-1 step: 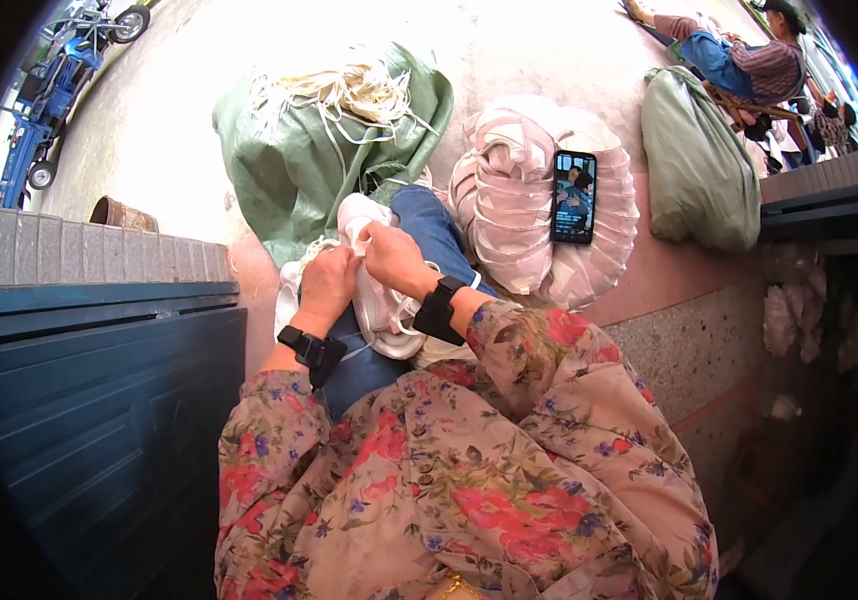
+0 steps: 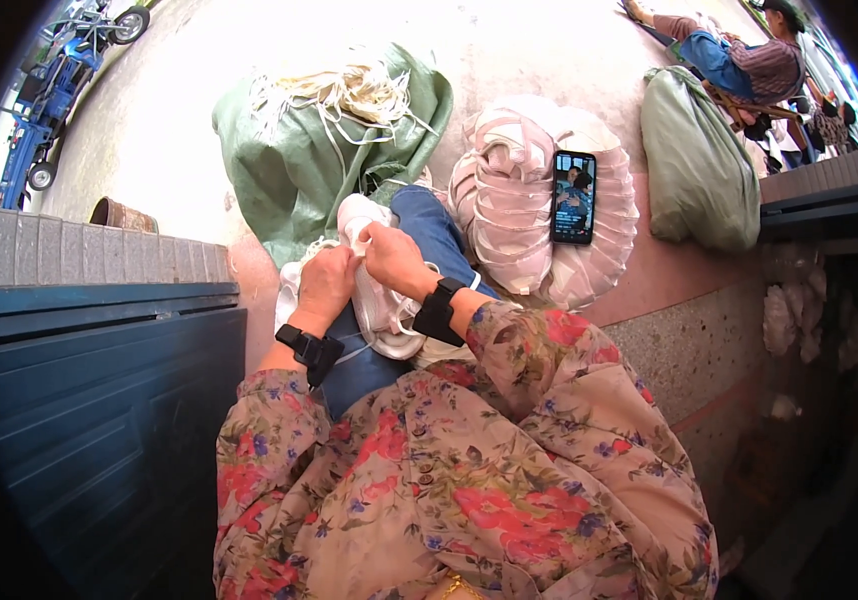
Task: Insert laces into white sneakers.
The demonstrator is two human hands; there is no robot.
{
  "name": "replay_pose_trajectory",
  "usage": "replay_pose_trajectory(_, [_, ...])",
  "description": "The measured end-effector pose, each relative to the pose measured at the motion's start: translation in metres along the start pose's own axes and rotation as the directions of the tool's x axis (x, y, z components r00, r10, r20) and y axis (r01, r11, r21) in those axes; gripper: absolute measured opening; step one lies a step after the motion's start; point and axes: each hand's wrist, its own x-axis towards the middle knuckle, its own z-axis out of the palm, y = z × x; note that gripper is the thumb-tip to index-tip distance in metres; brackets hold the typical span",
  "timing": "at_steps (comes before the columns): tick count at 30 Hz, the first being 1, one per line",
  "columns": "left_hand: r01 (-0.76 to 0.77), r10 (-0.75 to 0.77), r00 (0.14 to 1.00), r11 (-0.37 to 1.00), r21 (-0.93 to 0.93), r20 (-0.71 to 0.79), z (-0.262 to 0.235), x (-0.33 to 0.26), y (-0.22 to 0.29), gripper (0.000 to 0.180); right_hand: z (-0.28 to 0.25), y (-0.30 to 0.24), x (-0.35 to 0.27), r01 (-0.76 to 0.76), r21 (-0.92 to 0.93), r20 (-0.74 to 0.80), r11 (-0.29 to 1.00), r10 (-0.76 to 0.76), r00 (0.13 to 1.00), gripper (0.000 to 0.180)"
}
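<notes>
step: I'm judging this as lace work on the white shoe (image 2: 374, 290) lying across my lap on the blue-trousered knee (image 2: 429, 230).
how to do it well: I'm keeping the shoe pinned against the knee so it isn't rolling, pulling the lace straight out of the eyelet rather than sideways, and feeding slack in short lengths. Fingertip pinch only; a full fist would be hiding the eyelet from me.
left hand (image 2: 324, 285): curling nearly closed over the near side of the shoe, steadying it. Fingers are tucked under, so I can't tell whether they're also pinching a lace.
right hand (image 2: 394, 258): narrowing to a pinch at the toe end of the shoe, fingertips meeting on white material there; lace or tongue, too small to say.
wrists: black bands on both.
spare laces: a pale bundle (image 2: 359, 95) is spilling from the open green sack (image 2: 289, 170) just beyond the knee.
nearby: a pile of white shoes (image 2: 509, 210) is sitting to my right, with a phone (image 2: 574, 197) propped on it, screen lit.
</notes>
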Motion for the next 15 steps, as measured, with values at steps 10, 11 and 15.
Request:
replay_pose_trajectory(10, [-0.338,0.34,0.939,0.889,0.307,0.05,-0.023,-0.021,-0.053,0.003,-0.022,0.022,-0.011,-0.015,0.033,0.062,0.999,0.013,0.998,0.025])
replay_pose_trajectory(11, [-0.21,0.216,0.976,0.893,0.398,0.031,-0.033,-0.036,-0.076,0.002,-0.029,0.031,-0.016,0.053,0.03,0.083,0.998,-0.055,0.995,0.026])
replay_pose_trajectory(15, [0.433,-0.313,0.894,0.79,0.434,-0.321,-0.099,-0.085,-0.165,0.015,-0.081,0.045,-0.048,-0.029,0.11,0.226,0.994,0.004,0.974,0.029])
